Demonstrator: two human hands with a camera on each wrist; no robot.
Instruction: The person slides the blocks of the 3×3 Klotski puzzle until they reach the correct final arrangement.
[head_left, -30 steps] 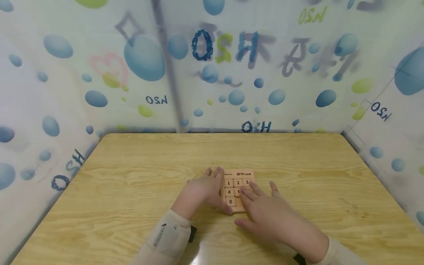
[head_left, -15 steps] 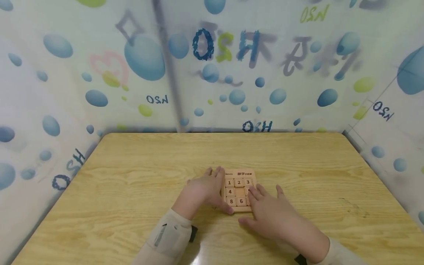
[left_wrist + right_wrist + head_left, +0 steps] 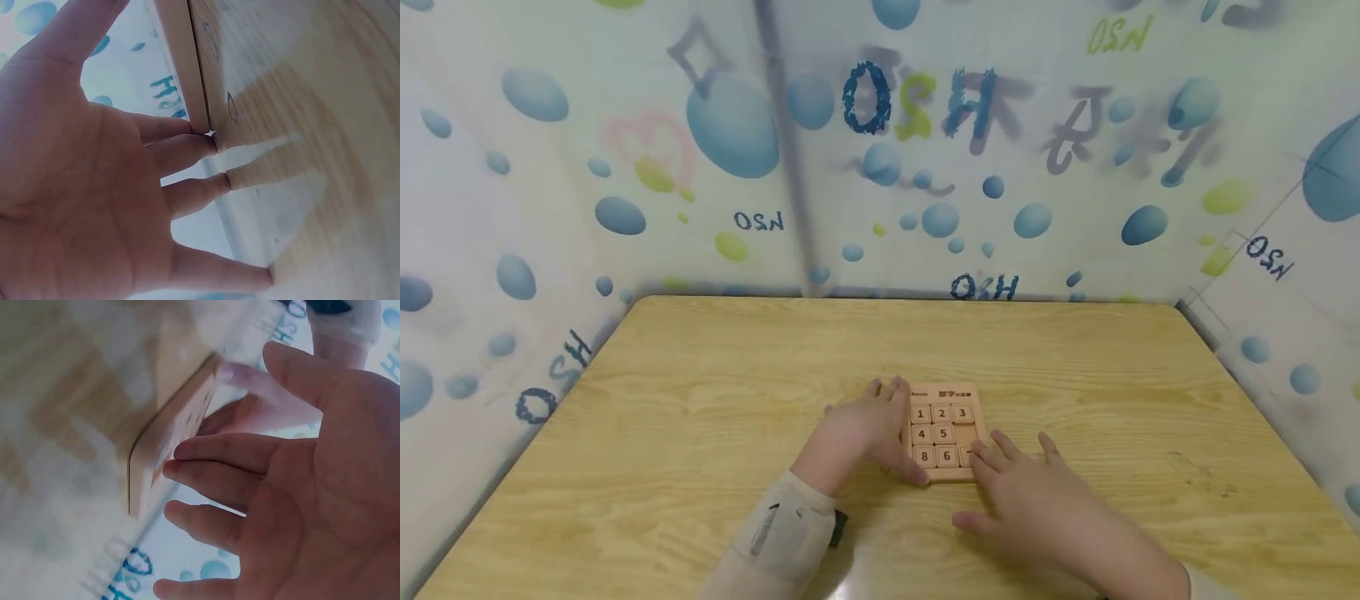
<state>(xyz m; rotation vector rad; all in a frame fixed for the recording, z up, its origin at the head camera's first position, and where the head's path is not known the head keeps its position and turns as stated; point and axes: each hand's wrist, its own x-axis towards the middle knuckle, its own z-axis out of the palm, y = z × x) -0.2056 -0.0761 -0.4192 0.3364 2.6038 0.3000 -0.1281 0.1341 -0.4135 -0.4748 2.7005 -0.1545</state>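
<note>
A wooden number slide puzzle point(image 3: 929, 388) lies flat near the middle of the table in the head view. Its tiles read 1, 2, 3 on top, 4, 5 and a gap in the middle row, then 8, 6 and a partly covered 7 tile point(image 3: 966, 452). Along the left edge rests my left hand point(image 3: 865, 429), thumb at the lower left corner. The left wrist view shows its fingers straight and spread, with fingertips at the puzzle's side point(image 3: 181, 62). My right hand point(image 3: 1037, 492) has extended fingers, tips over the 7 tile at the lower right; its thumb stands apart.
The puzzle rests on a light wood-grain table point(image 3: 700, 358) whose far edge meets a curtain point(image 3: 880, 233) printed with blue and green drops. Curtain walls also stand at both sides. A pale sleeve point(image 3: 782, 525) covers the left forearm.
The 6 tile moved down, then the 5 tile slid left into the middle, leaving the gap at middle right. My right hand shifted right and slightly down; the left hand stayed put.
</note>
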